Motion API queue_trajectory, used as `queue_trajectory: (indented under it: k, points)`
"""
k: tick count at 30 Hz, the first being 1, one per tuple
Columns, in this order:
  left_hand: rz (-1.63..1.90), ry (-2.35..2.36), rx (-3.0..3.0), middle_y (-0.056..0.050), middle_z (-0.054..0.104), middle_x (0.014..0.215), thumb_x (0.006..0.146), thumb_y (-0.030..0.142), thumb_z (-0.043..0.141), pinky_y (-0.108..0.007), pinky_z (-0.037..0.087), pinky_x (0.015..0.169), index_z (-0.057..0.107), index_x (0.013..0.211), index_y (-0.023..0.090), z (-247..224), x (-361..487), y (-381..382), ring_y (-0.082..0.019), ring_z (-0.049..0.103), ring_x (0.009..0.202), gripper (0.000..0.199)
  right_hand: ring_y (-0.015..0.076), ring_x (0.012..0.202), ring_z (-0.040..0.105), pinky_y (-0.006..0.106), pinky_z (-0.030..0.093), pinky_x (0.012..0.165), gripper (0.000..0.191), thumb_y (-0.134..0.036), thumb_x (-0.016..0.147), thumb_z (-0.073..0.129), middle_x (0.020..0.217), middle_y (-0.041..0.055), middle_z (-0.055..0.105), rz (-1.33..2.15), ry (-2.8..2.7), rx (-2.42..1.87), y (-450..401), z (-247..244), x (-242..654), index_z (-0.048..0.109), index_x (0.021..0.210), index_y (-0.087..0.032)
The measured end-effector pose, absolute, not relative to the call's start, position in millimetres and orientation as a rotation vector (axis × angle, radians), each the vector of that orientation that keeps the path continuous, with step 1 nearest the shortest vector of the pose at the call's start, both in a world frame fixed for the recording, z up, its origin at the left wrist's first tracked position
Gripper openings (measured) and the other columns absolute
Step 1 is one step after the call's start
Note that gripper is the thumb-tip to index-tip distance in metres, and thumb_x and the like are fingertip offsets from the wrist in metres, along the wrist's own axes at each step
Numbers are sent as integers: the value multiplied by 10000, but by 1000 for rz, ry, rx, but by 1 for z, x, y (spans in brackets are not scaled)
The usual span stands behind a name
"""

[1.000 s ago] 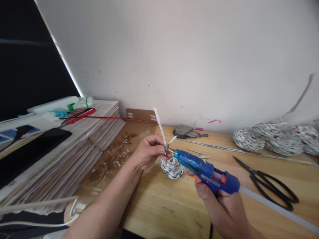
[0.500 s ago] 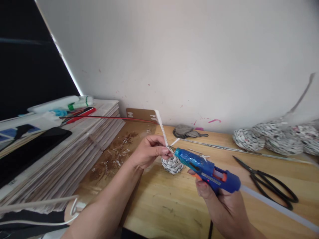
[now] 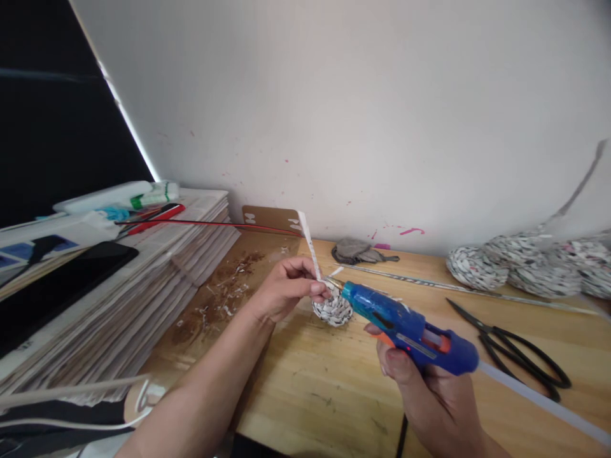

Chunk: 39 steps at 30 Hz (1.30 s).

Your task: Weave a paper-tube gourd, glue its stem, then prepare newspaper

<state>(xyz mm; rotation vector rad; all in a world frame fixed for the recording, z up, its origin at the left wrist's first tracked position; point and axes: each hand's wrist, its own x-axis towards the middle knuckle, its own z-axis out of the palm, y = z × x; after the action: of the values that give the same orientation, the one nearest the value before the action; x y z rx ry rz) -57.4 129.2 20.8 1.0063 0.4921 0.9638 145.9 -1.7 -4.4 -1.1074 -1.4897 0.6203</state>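
Between the thumb and fingers of my left hand [image 3: 291, 289] is a thin rolled paper strip [image 3: 309, 245], its free end pointing up. Just beyond those fingers a small round woven paper piece [image 3: 334, 310] sits over the wooden table; whether the strip joins it I cannot tell. My right hand [image 3: 429, 394] grips a blue hot glue gun [image 3: 410, 331], a finger near its orange trigger. The gun's nozzle points left, close to my left fingertips and the woven piece. A long white glue stick [image 3: 539, 401] sticks out of its back.
Black-handled scissors [image 3: 510, 350] lie at the right. Several woven paper balls [image 3: 477, 267] rest against the wall, with a long paper rod [image 3: 429, 282] in front. A grey cloth [image 3: 360, 250] lies at the back. Stacked newspapers [image 3: 191, 254] stand left, a black phone [image 3: 71, 286] on top.
The glue gun has drawn back slightly to the right, its nozzle a little away from my left fingertips. More of the woven piece shows. My left hand has barely moved.
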Motion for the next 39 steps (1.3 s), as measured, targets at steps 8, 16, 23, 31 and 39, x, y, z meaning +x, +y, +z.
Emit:
queue_trajectory:
  k: [8,16,23,31,39]
  points:
    - [987,533,998,-61,747,625,564,240,931,-189,553,531,696,676,120,21,-58,130,-136,694,547,286,139,562,532,270,489,536,187,-256,929,614,666,-5,595,655,-1383,-1012,-3,-5,145,711,1086,-290]
    - [1016,519,1013,-68,753,639,572,298,949,-180,554,527,693,700,120,19,-58,132,-138,706,571,337,174,600,542,331,497,579,204,-343,949,610,639,7,548,724,-1320,-1010,-2,-8,148,723,1100,-266]
    - [1087,516,1066,-59,747,648,573,300,948,-191,537,518,695,695,120,19,-59,134,-130,683,553,333,126,523,488,263,412,494,240,-436,957,607,570,-17,511,903,-1088,-911,8,5,139,697,970,-215]
    - [1299,580,1064,-20,724,616,513,296,968,-186,556,526,683,648,138,24,-67,143,-128,690,563,353,87,452,448,178,261,356,580,-761,823,590,601,-43,481,1383,-577,-1063,32,3,137,653,928,-194]
    - [1634,598,948,13,706,603,471,352,977,-146,543,513,623,675,159,33,-93,163,-104,688,566,452,70,471,522,158,344,361,495,-627,946,529,643,-27,545,1635,-340,-1162,43,-4,127,649,854,-156]
